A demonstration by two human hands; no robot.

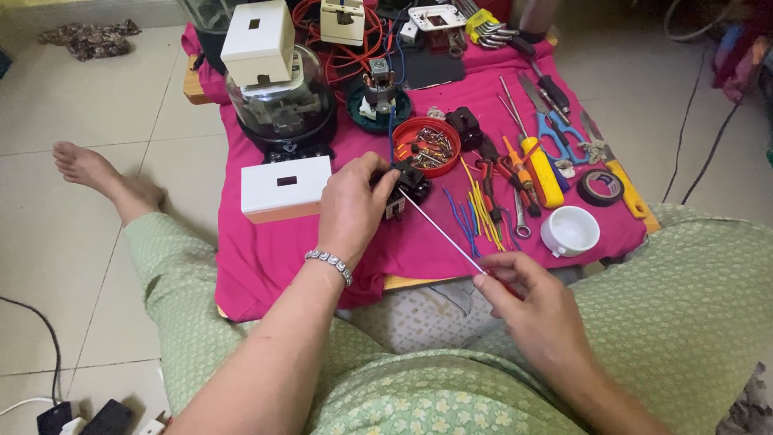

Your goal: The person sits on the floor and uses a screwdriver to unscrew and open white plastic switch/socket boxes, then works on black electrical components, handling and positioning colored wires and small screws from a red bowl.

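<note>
Pink cloth (pixel 266 266) covers our surface. Our left hand (pixel 352 207) closes its fingers around a small black component (pixel 409 187) just below the red dish of screws (pixel 426 146). Our right hand (pixel 531 310) pinches a thin white rod (pixel 441 229) that reaches the component. White rectangular box (pixel 286 189) lies left.
</note>
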